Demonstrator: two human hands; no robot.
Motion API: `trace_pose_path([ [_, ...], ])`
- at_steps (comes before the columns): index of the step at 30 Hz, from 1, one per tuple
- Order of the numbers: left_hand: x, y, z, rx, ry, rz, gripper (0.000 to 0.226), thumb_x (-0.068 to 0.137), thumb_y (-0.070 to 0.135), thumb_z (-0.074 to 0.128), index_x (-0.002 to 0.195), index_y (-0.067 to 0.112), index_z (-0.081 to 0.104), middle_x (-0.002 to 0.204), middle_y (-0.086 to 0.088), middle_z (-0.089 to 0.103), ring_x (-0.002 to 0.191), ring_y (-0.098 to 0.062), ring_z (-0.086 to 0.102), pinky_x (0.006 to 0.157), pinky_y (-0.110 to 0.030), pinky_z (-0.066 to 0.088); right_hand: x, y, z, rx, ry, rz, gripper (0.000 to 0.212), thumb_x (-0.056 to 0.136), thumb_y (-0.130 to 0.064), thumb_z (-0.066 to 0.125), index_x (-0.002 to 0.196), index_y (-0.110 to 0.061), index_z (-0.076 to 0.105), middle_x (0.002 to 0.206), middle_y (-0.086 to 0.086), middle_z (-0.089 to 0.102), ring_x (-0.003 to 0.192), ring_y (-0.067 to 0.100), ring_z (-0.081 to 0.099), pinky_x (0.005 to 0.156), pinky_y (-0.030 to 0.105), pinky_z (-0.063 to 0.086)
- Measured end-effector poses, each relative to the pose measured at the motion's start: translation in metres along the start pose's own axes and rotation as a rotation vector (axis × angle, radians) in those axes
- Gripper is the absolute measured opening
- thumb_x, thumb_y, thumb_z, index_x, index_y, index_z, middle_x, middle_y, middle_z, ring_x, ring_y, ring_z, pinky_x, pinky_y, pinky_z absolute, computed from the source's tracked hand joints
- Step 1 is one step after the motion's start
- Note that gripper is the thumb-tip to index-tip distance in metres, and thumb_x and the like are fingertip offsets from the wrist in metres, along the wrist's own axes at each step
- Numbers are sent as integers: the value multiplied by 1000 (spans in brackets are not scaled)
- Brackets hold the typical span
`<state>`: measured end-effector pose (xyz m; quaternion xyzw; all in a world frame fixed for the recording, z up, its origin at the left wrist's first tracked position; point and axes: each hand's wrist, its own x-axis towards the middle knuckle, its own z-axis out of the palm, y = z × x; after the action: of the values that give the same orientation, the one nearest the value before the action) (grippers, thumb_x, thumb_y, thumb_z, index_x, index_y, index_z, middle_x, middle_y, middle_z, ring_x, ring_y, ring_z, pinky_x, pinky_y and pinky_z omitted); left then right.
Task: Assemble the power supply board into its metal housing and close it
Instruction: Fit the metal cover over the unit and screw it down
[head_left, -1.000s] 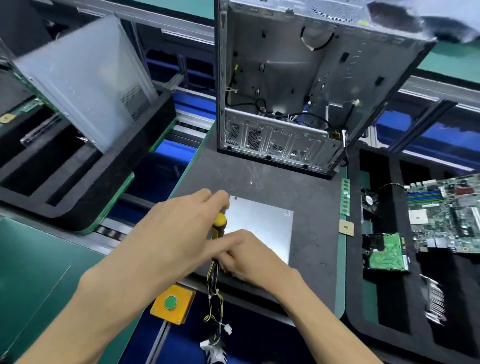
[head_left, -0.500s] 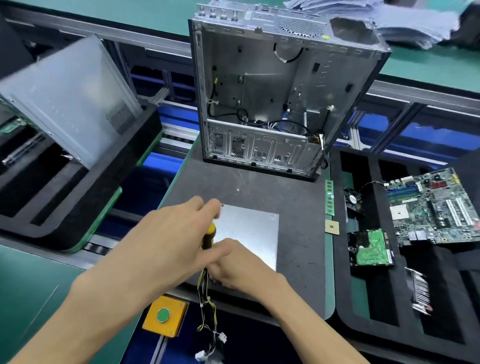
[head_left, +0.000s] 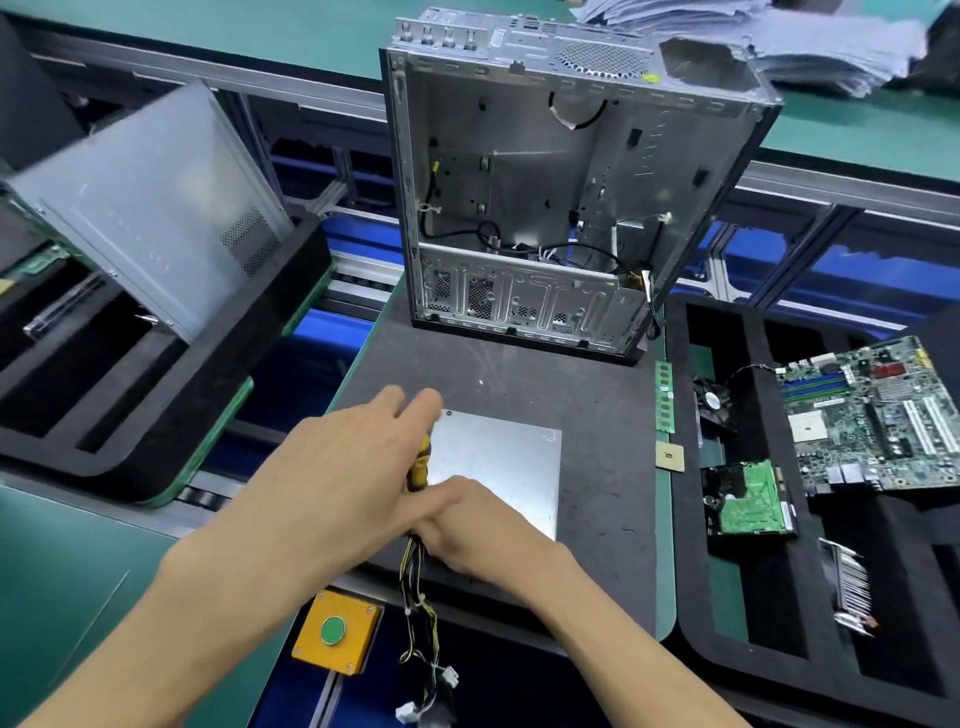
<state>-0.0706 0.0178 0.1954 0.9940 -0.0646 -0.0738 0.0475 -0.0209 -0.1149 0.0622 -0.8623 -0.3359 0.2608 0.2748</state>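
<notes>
Screwdriver with yellow-and-black handle (head_left: 418, 465) stands upright in left hand (head_left: 332, 483) at the flat grey metal housing's (head_left: 498, 467) near-left edge, right hand (head_left: 470, 525) pinching beside its tip.

Bright, even overhead light casts soft shadows, while wide-angle distortion bends the edges and motion blur smears the left hand's fingers (head_left: 410, 402).

An open computer case (head_left: 545, 208) stands behind; a motherboard (head_left: 872, 415) lies right, a yellow button box (head_left: 336, 631) sits near.
</notes>
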Motion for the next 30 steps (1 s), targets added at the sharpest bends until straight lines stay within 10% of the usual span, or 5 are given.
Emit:
trace_pose_path([
  [5, 0, -1, 1, -135, -54, 60, 13, 98, 36, 53, 110, 38, 48, 107, 15, 46, 93, -10, 55, 80, -35, 51, 0, 0, 2, -31, 1, -8, 43, 109, -33, 39, 69, -26, 53, 64, -4, 48, 59, 18, 46, 59, 37, 35],
  [14, 0, -5, -2, -121, -62, 23, 26, 93, 52, 55, 115, 41, 47, 106, 16, 50, 88, -7, 56, 77, -33, 52, 3, 6, 6, -25, 24, -40, 40, 109, -33, 40, 96, -15, 73, 96, 12, 72, 90, 33, 65, 77, 40, 47],
  [21, 3, -10, -4, -146, -128, 62, 21, 99, 21, 54, 114, 32, 64, 108, 13, 54, 98, -12, 59, 88, -34, 47, -1, 15, 0, 76, 99, -172, 30, 102, -34, 58, 76, -42, 49, 62, -15, 50, 61, 3, 52, 58, 17, 33],
  [27, 3, -7, -1, -162, -54, 32, 32, 90, 54, 60, 117, 37, 56, 97, 14, 55, 87, -11, 57, 82, -33, 51, -4, 24, -9, 63, 149, -251, 13, 100, -23, 66, 87, -28, 65, 61, -5, 63, 55, 9, 56, 59, 23, 42],
  [30, 6, -8, 1, -190, -53, 51, 20, 95, 32, 59, 114, 32, 65, 89, 12, 56, 80, -12, 54, 79, -29, 49, -3, 22, -9, 60, 218, -289, 11, 98, -24, 71, 89, -24, 64, 56, -9, 52, 54, 8, 48, 57, 24, 33],
])
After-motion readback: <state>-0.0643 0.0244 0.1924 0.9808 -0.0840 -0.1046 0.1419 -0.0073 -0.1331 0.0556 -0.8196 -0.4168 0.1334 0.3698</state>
